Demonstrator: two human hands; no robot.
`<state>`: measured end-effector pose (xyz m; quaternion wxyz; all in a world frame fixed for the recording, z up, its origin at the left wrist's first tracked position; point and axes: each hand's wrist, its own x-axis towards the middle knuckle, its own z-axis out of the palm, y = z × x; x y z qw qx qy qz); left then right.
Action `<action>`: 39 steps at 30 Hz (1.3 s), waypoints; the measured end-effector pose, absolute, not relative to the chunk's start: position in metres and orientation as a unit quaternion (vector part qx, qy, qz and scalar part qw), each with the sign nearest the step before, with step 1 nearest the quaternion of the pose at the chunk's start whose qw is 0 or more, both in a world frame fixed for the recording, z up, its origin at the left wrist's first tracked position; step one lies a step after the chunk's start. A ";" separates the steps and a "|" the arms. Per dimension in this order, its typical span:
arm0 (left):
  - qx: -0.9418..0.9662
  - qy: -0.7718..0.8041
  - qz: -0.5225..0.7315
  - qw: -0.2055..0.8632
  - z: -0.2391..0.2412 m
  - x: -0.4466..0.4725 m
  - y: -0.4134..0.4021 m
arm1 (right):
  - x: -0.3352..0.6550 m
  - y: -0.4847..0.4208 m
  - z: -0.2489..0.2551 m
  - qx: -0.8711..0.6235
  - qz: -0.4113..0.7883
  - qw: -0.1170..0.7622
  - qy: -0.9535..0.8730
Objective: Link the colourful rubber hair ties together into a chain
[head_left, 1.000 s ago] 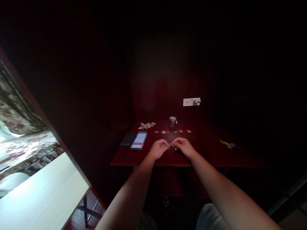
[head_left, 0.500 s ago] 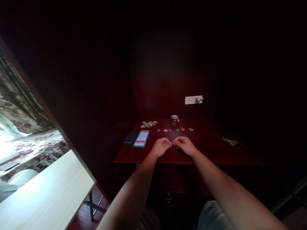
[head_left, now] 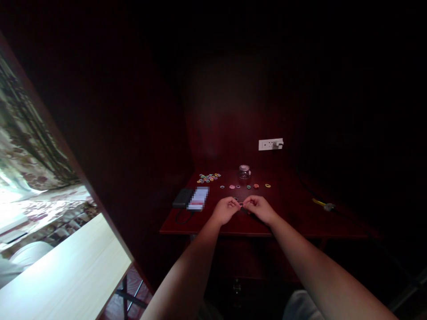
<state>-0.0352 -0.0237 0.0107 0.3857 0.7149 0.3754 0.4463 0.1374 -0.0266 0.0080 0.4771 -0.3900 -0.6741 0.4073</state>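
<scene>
My left hand (head_left: 227,210) and my right hand (head_left: 259,208) meet over the dark red table (head_left: 287,218), fingers pinched together on a small band (head_left: 241,204) held between them. Just beyond the hands a row of small coloured rings (head_left: 247,186) lies on the table. A heap of several more coloured rings (head_left: 208,178) sits at the back left. A small glass jar (head_left: 244,172) stands behind the row.
A dark flat device (head_left: 183,198) with a cable and a blurred-out card (head_left: 198,198) lie at the table's left. A yellow-ended cable (head_left: 322,204) lies at the right. A white wall socket (head_left: 270,144) is on the back wall. A pale table (head_left: 66,275) stands at lower left.
Both hands have drawn closer together, so the band between them is now shorter. The view has shifted slightly; the things on the table have not moved.
</scene>
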 end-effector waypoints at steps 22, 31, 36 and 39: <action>0.715 0.386 0.440 0.382 0.011 -0.035 -0.025 | 0.133 -0.030 0.011 -0.370 0.406 0.477 -0.686; 0.716 0.391 0.436 0.380 0.013 -0.035 -0.027 | 0.135 -0.027 0.009 -0.386 0.399 0.494 -0.669; 0.717 0.384 0.438 0.384 0.013 -0.034 -0.026 | 0.134 -0.027 0.010 -0.386 0.421 0.501 -0.650; 0.721 0.384 0.439 0.373 0.011 -0.035 -0.025 | 0.134 -0.027 0.011 -0.383 0.422 0.504 -0.649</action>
